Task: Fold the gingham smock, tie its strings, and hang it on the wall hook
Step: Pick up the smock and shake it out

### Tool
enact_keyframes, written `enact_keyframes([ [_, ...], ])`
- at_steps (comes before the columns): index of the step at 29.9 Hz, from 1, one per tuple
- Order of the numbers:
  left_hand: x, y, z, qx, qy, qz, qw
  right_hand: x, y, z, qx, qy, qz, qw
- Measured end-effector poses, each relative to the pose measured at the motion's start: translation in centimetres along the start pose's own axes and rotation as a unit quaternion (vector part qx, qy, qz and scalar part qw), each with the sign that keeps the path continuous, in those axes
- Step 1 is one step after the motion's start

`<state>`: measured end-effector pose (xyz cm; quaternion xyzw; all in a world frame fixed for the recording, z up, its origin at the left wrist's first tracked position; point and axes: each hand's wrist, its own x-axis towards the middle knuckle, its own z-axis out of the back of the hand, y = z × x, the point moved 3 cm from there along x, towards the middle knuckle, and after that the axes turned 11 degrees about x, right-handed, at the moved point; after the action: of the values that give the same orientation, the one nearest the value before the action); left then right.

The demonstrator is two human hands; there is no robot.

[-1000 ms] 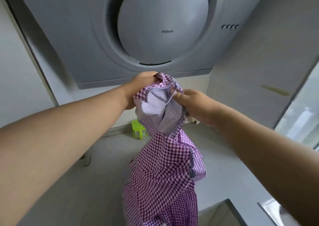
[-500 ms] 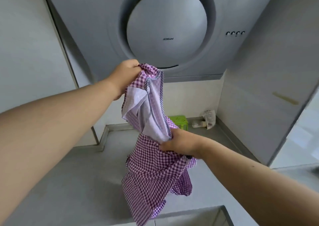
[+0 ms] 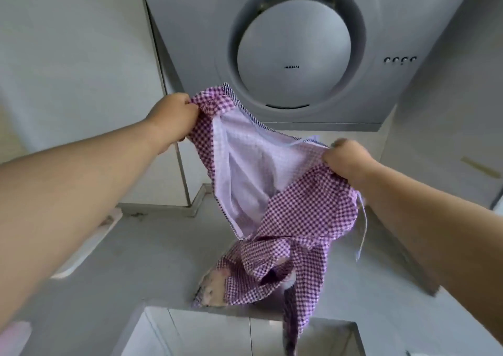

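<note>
Both hands grip the gingham smock (image 3: 304,214): left hand (image 3: 174,119), right hand (image 3: 345,159)
Mirrored lettering on the range hood (image 3: 294,56) disc is unreadable

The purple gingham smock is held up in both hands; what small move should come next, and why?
Probably bring the left hand and right hand together to fold the purple gingham smock in half: it is spread between them, lining showing, bottom dangling.
</note>
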<state>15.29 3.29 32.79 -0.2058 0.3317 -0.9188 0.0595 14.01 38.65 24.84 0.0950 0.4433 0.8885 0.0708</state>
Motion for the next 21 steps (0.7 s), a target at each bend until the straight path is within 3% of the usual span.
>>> enact_keyframes([
  [4,-0.5,-0.2,1.6,-0.021,0.006,-0.002,1.0,1.1,2.6,4.5,-0.049,-0.07,0.044,0.995],
  [8,-1.3,-0.9,1.8,-0.086,0.034,-0.003,0.996,0.8,3.5,5.6,-0.087,-0.012,0.008,0.996],
  [11,-1.7,-1.2,1.6,-0.094,0.088,-0.013,0.992,-1.3,3.9,4.8,0.064,0.109,-0.085,0.988],
  [15,-2.6,-1.5,0.0,0.008,0.184,-0.008,0.983,-4.9,4.7,2.4,0.185,0.208,-0.137,0.951],
  [18,-3.7,-1.7,-1.3,0.086,0.225,-0.027,0.97,-6.7,5.5,0.1,0.224,0.24,-0.159,0.931],
  [21,-5.6,-1.8,-2.9,0.157,0.317,-0.099,0.93,-8.0,6.3,-2.2,0.277,0.252,-0.172,0.911],
])
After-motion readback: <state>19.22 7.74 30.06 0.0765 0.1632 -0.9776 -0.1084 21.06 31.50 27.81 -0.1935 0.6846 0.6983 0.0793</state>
